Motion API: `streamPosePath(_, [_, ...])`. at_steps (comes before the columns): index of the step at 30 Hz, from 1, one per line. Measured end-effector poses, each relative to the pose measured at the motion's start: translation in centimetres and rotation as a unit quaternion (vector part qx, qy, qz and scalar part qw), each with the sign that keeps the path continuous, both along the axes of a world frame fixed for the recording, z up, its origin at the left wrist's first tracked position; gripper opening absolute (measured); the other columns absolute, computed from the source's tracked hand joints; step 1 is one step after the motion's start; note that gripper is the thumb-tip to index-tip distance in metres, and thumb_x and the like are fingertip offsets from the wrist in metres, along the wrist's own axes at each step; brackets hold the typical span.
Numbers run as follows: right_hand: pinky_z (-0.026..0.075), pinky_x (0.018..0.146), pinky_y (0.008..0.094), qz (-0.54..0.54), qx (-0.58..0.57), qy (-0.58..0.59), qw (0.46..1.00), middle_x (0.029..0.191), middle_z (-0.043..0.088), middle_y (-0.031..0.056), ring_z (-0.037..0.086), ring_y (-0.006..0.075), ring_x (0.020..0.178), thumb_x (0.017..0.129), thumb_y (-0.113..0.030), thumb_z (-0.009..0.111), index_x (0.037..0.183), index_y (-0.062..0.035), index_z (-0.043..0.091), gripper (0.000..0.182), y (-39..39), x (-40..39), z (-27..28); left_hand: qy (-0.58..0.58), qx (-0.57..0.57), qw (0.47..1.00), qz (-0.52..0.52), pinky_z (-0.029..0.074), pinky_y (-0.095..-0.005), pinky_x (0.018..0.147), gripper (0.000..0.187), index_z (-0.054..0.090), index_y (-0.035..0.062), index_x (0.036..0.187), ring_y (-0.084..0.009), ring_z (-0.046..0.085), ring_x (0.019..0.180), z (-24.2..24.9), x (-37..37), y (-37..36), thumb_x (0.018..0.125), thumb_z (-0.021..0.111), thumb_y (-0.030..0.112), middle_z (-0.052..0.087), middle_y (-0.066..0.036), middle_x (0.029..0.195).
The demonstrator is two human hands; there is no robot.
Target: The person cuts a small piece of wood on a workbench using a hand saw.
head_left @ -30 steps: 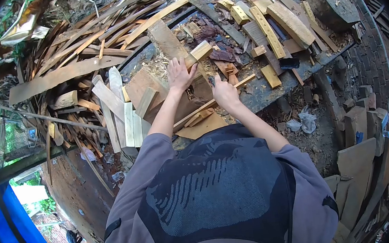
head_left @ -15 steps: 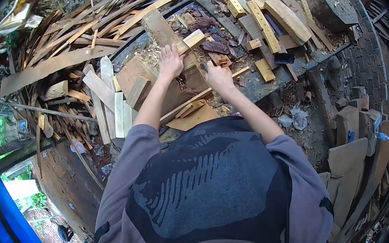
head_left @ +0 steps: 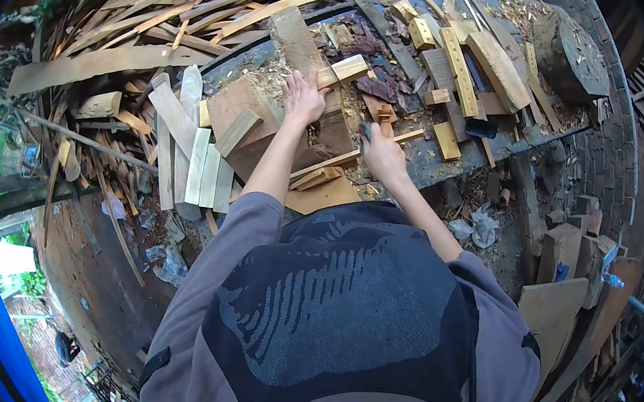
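Note:
My left hand (head_left: 305, 100) lies over the near end of a pale squared wooden block (head_left: 347, 69), fingers curved across it and thumb along its side. Beneath is a wide brown board (head_left: 339, 124) on the workbench. To the right, my right hand (head_left: 383, 153) is closed around a small tool with a dark part (head_left: 365, 129) at the fingers; its kind cannot be made out. Just beyond the knuckles shows a reddish-brown wooden piece (head_left: 385, 117). A thin strip of wood (head_left: 368, 150) runs crosswise near the right hand.
Several yellowish blocks with holes (head_left: 458, 70) lie at the right of the bench, near a round log stump (head_left: 574, 53). Long offcuts (head_left: 115, 62) are heaped at the far left. A short block (head_left: 238, 133) and pale slats (head_left: 200, 175) lie left of my left arm.
The view has turned slightly, so the bench and both hands sit further right and lower. My left hand stays on the block; my right hand stays closed beside the board.

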State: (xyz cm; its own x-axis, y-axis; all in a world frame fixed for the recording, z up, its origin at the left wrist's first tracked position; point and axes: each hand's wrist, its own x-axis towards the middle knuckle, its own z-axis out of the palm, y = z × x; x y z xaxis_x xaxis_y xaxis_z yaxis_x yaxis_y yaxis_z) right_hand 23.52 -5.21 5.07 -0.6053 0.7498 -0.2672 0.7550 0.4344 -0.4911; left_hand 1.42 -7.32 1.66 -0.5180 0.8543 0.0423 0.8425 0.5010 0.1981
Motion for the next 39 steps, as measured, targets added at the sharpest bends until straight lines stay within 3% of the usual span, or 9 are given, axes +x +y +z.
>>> streamPosePath(13, [0.052, 0.072, 0.0521, 0.011, -0.003, -0.058, 0.998, 0.082, 0.065, 0.0262, 0.065, 0.0436, 0.080, 0.090, -0.028, 0.053, 0.104, -0.0022, 0.048, 0.030, 0.9, 0.1, 3.6, -0.034, -0.050, 0.995, -0.085, 0.030, -0.0487, 0.094, 0.058, 0.041, 0.0039, 0.130, -0.0348, 0.040, 0.112, -0.3, -1.7, 0.5, 0.084, 0.063, 0.030, 0.041, -0.019, 0.115])
streamPosePath(17, [0.052, 0.075, 0.0507, 0.028, -0.002, -0.040, 0.999, 0.088, 0.065, 0.0272, 0.065, 0.0425, 0.086, 0.090, -0.022, 0.049, 0.101, -0.0004, 0.054, 0.025, 2.4, -1.4, 3.9, 0.002, -0.006, 0.989, -0.149, 0.031, -0.0465, 0.091, 0.055, 0.045, 0.0044, 0.124, -0.0320, 0.041, 0.111, -0.4, -1.6, 0.3, 0.081, 0.065, 0.033, 0.044, -0.016, 0.114])
streamPosePath(24, [0.052, 0.078, 0.0493, 0.030, -0.002, -0.033, 0.999, 0.094, 0.065, 0.0261, 0.065, 0.0403, 0.090, 0.089, -0.014, 0.043, 0.101, 0.0000, 0.056, 0.023, 4.5, -5.7, 1.3, -0.019, -0.013, 0.997, -0.068, 0.030, -0.0468, 0.093, 0.054, 0.047, 0.0043, 0.121, -0.0335, 0.040, 0.110, -0.2, -1.0, 0.2, 0.079, 0.067, 0.033, 0.045, -0.018, 0.113])
streamPosePath(28, [0.054, 0.076, 0.0489, 0.013, -0.003, -0.043, 0.999, 0.091, 0.066, 0.0244, 0.066, 0.0397, 0.086, 0.089, -0.019, 0.047, 0.102, -0.0010, 0.055, 0.024, 2.6, -5.6, 1.9, -0.339, -0.003, 0.940, 0.043, 0.024, -0.0467, 0.105, 0.058, 0.054, 0.0059, 0.120, -0.0350, 0.037, 0.120, -1.5, -5.6, 3.0, 0.087, 0.051, 0.053, 0.048, -0.020, 0.119])
streamPosePath(29, [0.054, 0.074, 0.0486, 0.003, 0.005, -0.039, 0.999, 0.088, 0.066, 0.0243, 0.067, 0.0399, 0.083, 0.088, -0.020, 0.050, 0.101, -0.0013, 0.054, 0.024, 2.3, -5.7, 1.0, -0.258, 0.013, 0.963, 0.081, 0.022, -0.0466, 0.108, 0.060, 0.057, 0.0071, 0.120, -0.0353, 0.038, 0.123, -3.5, -5.8, 3.7, 0.090, 0.041, 0.057, 0.048, -0.021, 0.123])
streamPosePath(30, [0.054, 0.074, 0.0484, -0.002, 0.012, -0.037, 0.999, 0.088, 0.066, 0.0261, 0.067, 0.0403, 0.083, 0.088, -0.022, 0.052, 0.101, -0.0013, 0.054, 0.024, 1.9, -5.8, 1.1, -0.206, 0.039, 0.955, 0.211, 0.025, -0.0474, 0.106, 0.054, 0.057, 0.0030, 0.115, -0.0364, 0.041, 0.120, -1.5, -3.6, 4.2, 0.090, 0.045, 0.049, 0.048, -0.023, 0.124])
streamPosePath(32, [0.054, 0.072, 0.0493, 0.003, 0.009, -0.029, 1.000, 0.086, 0.065, 0.0277, 0.066, 0.0413, 0.082, 0.088, -0.022, 0.053, 0.101, -0.0009, 0.053, 0.025, 1.6, -5.8, 1.3, -0.068, 0.089, 0.948, 0.299, 0.030, -0.0475, 0.102, 0.045, 0.056, -0.0017, 0.109, -0.0360, 0.044, 0.116, -0.4, -1.1, 4.7, 0.090, 0.048, 0.038, 0.049, -0.024, 0.122])
streamPosePath(33, [0.054, 0.072, 0.0496, 0.002, -0.002, -0.033, 0.999, 0.085, 0.065, 0.0278, 0.066, 0.0415, 0.082, 0.088, -0.022, 0.052, 0.102, -0.0007, 0.052, 0.026, 1.6, -5.9, 1.4, -0.013, 0.081, 0.947, 0.312, 0.033, -0.0470, 0.098, 0.035, 0.054, -0.0039, 0.104, -0.0354, 0.046, 0.112, -0.5, -0.3, 4.9, 0.086, 0.051, 0.026, 0.051, -0.023, 0.117])
streamPosePath(39, [0.054, 0.071, 0.0490, -0.009, -0.027, -0.075, 0.997, 0.082, 0.065, 0.0279, 0.066, 0.0418, 0.081, 0.089, -0.021, 0.051, 0.104, 0.0014, 0.044, 0.028, 0.8, -5.9, 3.2, 0.005, 0.119, 0.938, 0.324, 0.037, -0.0449, 0.095, 0.033, 0.052, -0.0032, 0.106, -0.0350, 0.048, 0.108, -0.6, 0.1, 6.1, 0.078, 0.052, 0.015, 0.052, -0.021, 0.112])
